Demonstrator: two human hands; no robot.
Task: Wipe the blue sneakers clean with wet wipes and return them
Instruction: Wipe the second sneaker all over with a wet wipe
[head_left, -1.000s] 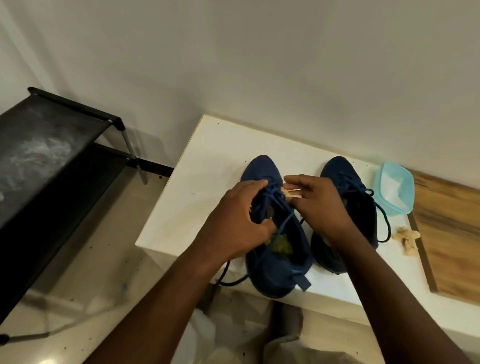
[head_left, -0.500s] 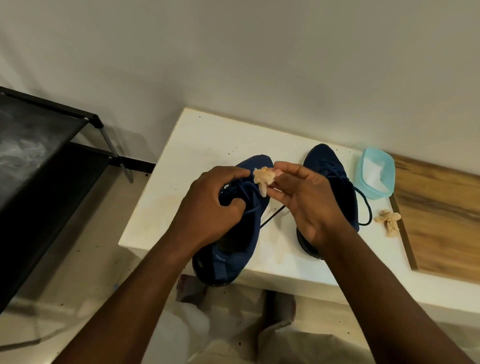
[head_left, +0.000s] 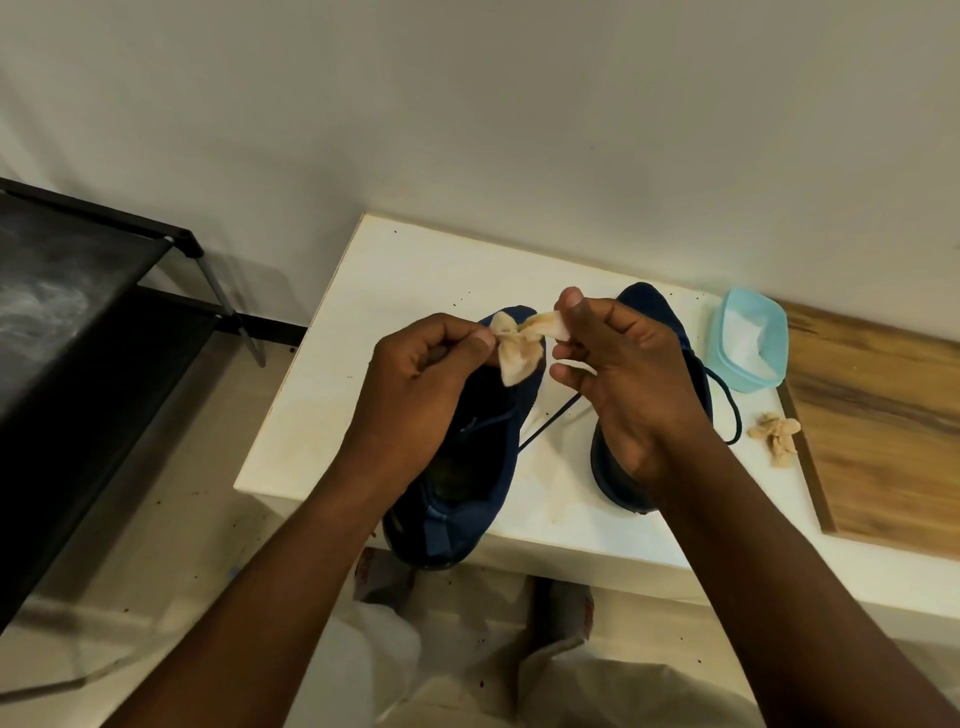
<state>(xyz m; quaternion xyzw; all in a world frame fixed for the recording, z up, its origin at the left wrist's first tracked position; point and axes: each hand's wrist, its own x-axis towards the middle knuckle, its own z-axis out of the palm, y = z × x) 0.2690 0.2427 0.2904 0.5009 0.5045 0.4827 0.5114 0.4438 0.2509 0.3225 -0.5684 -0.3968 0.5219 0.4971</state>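
Much of the two shoes is covered by the forearms. The right blue sneaker (head_left: 652, 312), at 1 o'clock, shows only its toe and parts of its side and heel round the right hand (head_left: 628, 379). The left blue sneaker (head_left: 483, 493), at centre, has its toe behind the wipe, and its inside is too dark to read. The black shoe rack (head_left: 78, 312) at 9 o'clock is cut off by the frame.

A pale wall (head_left: 519, 104) fills 12 o'clock above the speckled white table (head_left: 415, 275). A wooden board (head_left: 883, 415) lies at 3 o'clock. A light-blue wipes tub (head_left: 748, 348) stands just beside the right sneaker, with a crumpled used wipe (head_left: 776, 436) near it at the board's edge.

Both sneakers sit on the table, and the left one's heel overhangs the edge at 6 o'clock. A dark lace (head_left: 550, 423) trails between them. Above the left toe, the left hand (head_left: 421, 384) and the right hand each pinch the beige-stained wet wipe (head_left: 519, 345) between thumb and fingers.
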